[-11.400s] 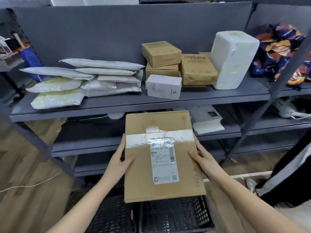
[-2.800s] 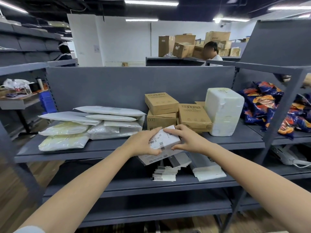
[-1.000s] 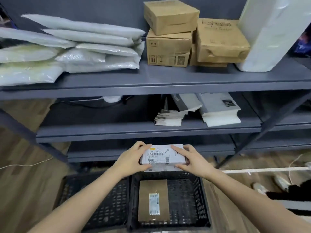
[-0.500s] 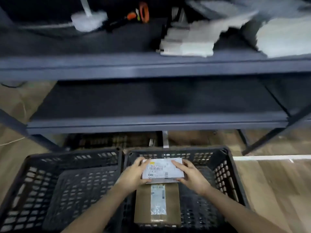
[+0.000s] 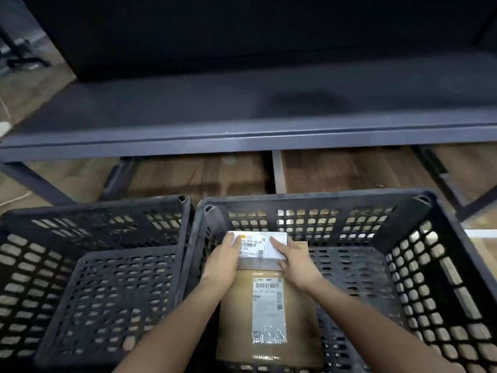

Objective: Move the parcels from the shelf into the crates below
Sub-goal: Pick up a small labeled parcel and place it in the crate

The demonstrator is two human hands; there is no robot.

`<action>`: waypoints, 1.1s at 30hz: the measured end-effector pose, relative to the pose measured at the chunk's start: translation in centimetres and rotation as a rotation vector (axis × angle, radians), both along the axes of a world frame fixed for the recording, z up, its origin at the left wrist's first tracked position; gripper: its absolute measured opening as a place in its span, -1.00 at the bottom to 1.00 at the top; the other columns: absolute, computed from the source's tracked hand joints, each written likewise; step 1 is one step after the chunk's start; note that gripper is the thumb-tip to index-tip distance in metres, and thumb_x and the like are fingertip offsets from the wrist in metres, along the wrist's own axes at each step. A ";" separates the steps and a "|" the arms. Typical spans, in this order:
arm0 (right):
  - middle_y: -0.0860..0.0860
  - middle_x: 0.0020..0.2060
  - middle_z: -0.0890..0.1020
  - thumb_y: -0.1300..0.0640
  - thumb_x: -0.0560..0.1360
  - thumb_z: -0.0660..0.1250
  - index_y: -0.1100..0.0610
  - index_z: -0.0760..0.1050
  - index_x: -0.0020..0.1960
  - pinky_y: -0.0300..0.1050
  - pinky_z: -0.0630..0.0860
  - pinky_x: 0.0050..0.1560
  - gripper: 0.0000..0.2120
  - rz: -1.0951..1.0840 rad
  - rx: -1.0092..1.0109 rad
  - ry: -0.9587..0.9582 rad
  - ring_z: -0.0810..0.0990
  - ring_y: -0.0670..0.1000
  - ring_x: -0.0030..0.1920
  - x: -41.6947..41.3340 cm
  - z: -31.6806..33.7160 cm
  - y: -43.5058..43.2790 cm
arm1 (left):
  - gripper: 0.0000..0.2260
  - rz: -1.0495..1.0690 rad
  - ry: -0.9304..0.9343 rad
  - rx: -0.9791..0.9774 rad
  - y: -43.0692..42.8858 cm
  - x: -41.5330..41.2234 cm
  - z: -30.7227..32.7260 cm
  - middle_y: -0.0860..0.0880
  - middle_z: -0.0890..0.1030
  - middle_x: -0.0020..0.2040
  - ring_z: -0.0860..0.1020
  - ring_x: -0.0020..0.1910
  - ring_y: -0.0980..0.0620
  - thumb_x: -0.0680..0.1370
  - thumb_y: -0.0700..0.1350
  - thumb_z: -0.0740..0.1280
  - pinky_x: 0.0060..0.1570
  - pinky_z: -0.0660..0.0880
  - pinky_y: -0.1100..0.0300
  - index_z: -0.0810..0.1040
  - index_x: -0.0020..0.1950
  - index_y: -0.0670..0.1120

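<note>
Wood floor [image 5: 204, 173] w/ thin white cable [image 5: 16, 197] far left, white strip [image 5: 481, 233] at rt edge.

Left hand [image 5: 222, 261], right hand [image 5: 295, 261] hold white box [image 5: 258, 246] in crate [image 5: 322, 197]; brown parcel [image 5: 236, 305] beneath.

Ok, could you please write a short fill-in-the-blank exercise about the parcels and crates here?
1. The left hand and right hand hold the small parcel, which is ____.
2. The brown parcel lies in the crate on the ____.
3. This one and the left crate are both ____ plastic.
Missing words: white; right; black.
</note>
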State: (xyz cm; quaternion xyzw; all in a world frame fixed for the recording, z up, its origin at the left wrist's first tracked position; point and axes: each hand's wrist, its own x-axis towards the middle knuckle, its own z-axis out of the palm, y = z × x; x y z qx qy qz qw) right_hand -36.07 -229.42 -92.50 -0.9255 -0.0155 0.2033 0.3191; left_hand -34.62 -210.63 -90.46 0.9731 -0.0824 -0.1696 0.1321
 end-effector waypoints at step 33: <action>0.13 0.54 -0.17 0.41 0.58 0.01 0.18 -0.18 0.55 -0.12 -0.28 0.43 -0.38 0.436 -0.496 -0.267 -0.19 0.06 0.54 0.7 0.9 1.4 | -0.47 -0.093 0.035 0.302 -0.7 0.7 -1.5 -0.20 -0.24 0.54 -0.21 0.53 -0.10 0.60 -0.41 -0.08 0.51 -0.08 0.12 -0.24 0.52 -0.25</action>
